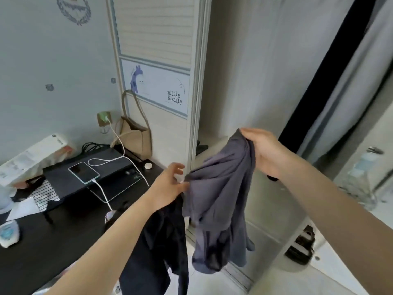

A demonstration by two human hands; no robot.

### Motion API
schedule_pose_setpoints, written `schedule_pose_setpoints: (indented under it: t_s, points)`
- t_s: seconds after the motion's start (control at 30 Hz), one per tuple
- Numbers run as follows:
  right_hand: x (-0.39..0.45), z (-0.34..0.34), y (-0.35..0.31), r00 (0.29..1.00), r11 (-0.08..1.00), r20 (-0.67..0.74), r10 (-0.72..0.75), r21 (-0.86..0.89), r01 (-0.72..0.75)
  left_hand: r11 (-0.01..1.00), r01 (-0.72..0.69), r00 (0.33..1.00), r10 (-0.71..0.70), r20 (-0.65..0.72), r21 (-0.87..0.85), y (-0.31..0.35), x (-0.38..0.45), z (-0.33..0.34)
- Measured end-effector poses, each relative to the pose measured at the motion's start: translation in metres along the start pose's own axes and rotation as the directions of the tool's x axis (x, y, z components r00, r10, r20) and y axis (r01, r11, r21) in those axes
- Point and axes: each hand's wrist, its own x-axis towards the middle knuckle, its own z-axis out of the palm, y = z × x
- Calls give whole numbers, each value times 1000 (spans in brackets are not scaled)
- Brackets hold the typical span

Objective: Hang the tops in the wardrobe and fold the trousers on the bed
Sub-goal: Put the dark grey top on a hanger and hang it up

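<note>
A grey top (217, 201) hangs crumpled in front of the open wardrobe (251, 81). My right hand (263, 152) grips its upper edge at about chest height. My left hand (168, 186) pinches the top's left edge with thumb and finger, the other fingers spread. A black garment (161, 248) hangs below my left forearm; what holds it is hidden. Inside the wardrobe on the right hang a black garment (327, 86) and grey ones (353, 92).
A black desk (63, 235) stands at the left with a phone (84, 172) on a charging cable, a keyboard and papers. A beige bag (136, 135) hangs by the wardrobe's sliding door (157, 60). A dark bag (302, 248) lies on the floor at right.
</note>
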Motion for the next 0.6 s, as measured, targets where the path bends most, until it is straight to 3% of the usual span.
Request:
schedule_pose_setpoints:
  t_s: [0.13,0.27,0.4,0.5,0.6]
  points:
    - [-6,-3,-16,996,997,56,-73,0,73,987,-153,982,146,120,43,16,34,12]
    - [-3,-39,-31,978,982,-88,-188,-13,188,989,-142,976,145,163,-31,37,59,17]
    - [10,-91,-35,876,886,-343,-340,-429,176,974,-63,967,113,227,-218,65,75,1]
    - [24,-123,-24,816,734,-360,-453,-670,112,910,0,971,99,217,-414,93,87,-7]
    - [43,-133,-9,839,645,-315,-443,-762,55,797,66,976,75,207,-600,120,104,-5]
